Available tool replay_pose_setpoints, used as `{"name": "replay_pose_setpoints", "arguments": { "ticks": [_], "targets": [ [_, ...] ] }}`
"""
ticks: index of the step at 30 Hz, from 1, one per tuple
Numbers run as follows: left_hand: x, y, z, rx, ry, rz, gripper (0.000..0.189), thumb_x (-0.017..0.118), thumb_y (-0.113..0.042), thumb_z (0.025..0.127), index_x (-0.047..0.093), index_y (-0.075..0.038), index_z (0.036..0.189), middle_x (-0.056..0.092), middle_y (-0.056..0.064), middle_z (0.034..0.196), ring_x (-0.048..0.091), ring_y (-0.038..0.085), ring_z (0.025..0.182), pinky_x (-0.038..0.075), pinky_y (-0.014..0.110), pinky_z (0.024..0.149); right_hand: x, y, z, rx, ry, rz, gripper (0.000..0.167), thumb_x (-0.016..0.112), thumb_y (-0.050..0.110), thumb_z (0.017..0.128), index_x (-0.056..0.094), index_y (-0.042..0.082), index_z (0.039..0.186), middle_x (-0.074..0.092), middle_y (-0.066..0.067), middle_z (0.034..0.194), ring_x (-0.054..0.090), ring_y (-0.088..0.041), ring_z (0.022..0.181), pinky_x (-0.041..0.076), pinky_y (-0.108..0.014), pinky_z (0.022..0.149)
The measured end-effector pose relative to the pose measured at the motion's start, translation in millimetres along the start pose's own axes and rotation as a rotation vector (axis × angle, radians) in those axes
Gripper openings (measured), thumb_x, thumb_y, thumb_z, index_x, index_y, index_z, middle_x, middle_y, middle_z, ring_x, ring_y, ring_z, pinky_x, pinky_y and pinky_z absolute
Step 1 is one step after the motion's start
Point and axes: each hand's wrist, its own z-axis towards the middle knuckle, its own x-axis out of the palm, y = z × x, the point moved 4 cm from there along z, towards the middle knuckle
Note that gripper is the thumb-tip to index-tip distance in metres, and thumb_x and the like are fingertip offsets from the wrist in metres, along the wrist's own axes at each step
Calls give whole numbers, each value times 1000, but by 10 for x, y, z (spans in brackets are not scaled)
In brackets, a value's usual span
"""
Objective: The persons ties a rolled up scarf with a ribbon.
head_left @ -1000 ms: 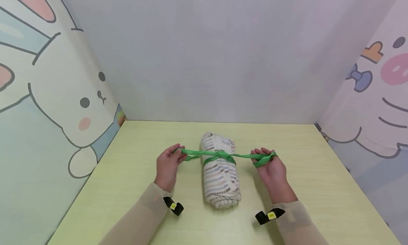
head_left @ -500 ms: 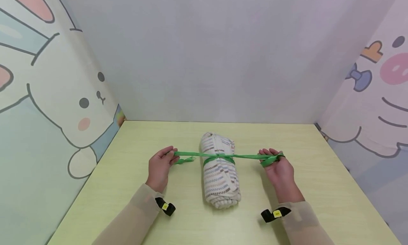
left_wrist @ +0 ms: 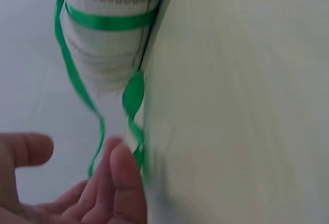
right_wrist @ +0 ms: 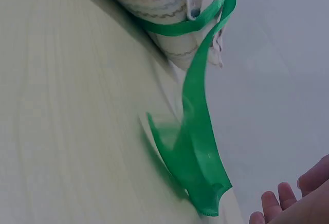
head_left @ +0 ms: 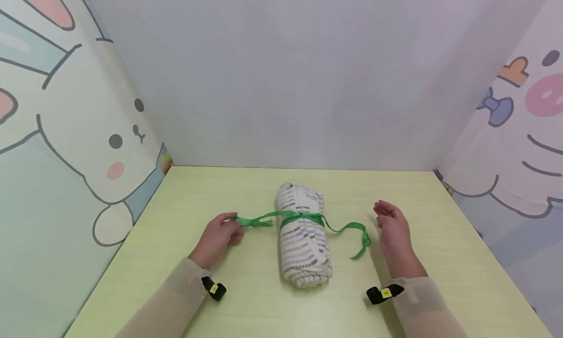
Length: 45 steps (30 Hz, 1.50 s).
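Observation:
A rolled striped towel [head_left: 303, 255] lies lengthwise mid-table, with a green ribbon [head_left: 313, 217] tied around its middle. The ribbon's two tails spread left and right. Beside the left tail's end is my left hand [head_left: 218, 235]; the left wrist view shows its thumb apart from the relaxed fingers [left_wrist: 128, 183], the ribbon hanging just beyond them. My right hand [head_left: 396, 233] is to the right of the other tail, apart from it, fingers loosely extended and holding nothing. In the right wrist view that tail [right_wrist: 198, 126] curls down toward the tabletop.
The pale yellow table [head_left: 352, 308] meets a plain grey back wall [head_left: 299, 83]. Side panels carry a cartoon rabbit [head_left: 88, 132] on the left and a pink-nosed figure [head_left: 528, 147] on the right. A black wrist device [head_left: 214, 288] sits on the left sleeve.
Both hands pulled the ribbon taut outward, tightening the knot, then released it. Its tails have slackened and dropped. The hands have moved farther apart, the left also lower; the towel has stayed put.

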Motion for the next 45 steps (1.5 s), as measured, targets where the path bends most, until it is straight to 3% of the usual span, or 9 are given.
{"name": "replay_pose_setpoints", "arguments": {
  "ticks": [5,7,9,12,18,25,37,42,45],
  "targets": [
    [-336,-241,39,55,-105,358,62,55,-40,106,37,-4,153,68,14,114,66,25,92,55,38,77,122,127,-69,-98,30,-183,46,42,2,106,42,1,151,46,-14,151,43,-24,139,35,-36,113],
    [-424,-367,53,107,-154,447,63,54,-45,105,40,-5,151,67,15,112,64,26,89,51,37,73,230,174,-99,-154,91,-250,41,43,7,109,43,-2,149,47,-17,149,45,-26,137,35,-40,114],
    [-431,-489,65,164,-162,470,60,54,-45,106,43,-5,149,66,17,111,63,30,90,49,37,71,355,197,-118,-205,161,-309,39,47,10,109,46,-3,145,51,-19,145,48,-28,134,36,-43,113],
    [-278,-626,89,242,-85,425,50,56,-39,106,48,-7,144,66,18,113,65,35,97,52,39,75,541,194,-129,-263,262,-411,35,52,14,109,52,-3,139,56,-20,138,52,-30,129,39,-45,109],
    [301,-722,123,358,120,450,38,59,-34,106,56,-11,136,66,5,117,65,25,108,54,44,91,794,105,-144,-276,385,-628,35,58,34,107,61,5,127,64,-13,122,58,-27,110,48,-42,92],
    [744,-669,153,365,298,495,37,64,-28,104,56,-10,136,64,-1,118,61,17,111,49,41,100,922,30,-99,-280,496,-721,35,59,43,105,61,8,104,57,-11,93,49,-23,81,42,-36,67],
    [915,-593,317,315,484,483,28,75,-24,98,59,-12,116,63,4,100,59,20,91,51,34,80,1099,36,-123,-269,657,-707,29,66,34,103,55,8,103,55,-8,87,49,-22,74,43,-36,66],
    [909,-574,375,276,534,467,22,75,-28,97,64,-12,106,61,3,90,55,18,82,47,31,75,1082,57,-125,-109,734,-725,49,47,51,108,54,5,93,41,-2,67,38,-19,59,38,-35,63],
    [906,-572,397,260,548,468,21,73,-32,98,66,-13,96,59,0,86,54,16,81,45,31,74,1073,98,-131,-64,781,-713,59,40,55,109,53,3,85,33,-2,64,34,-21,59,36,-37,66]
  ]
}}
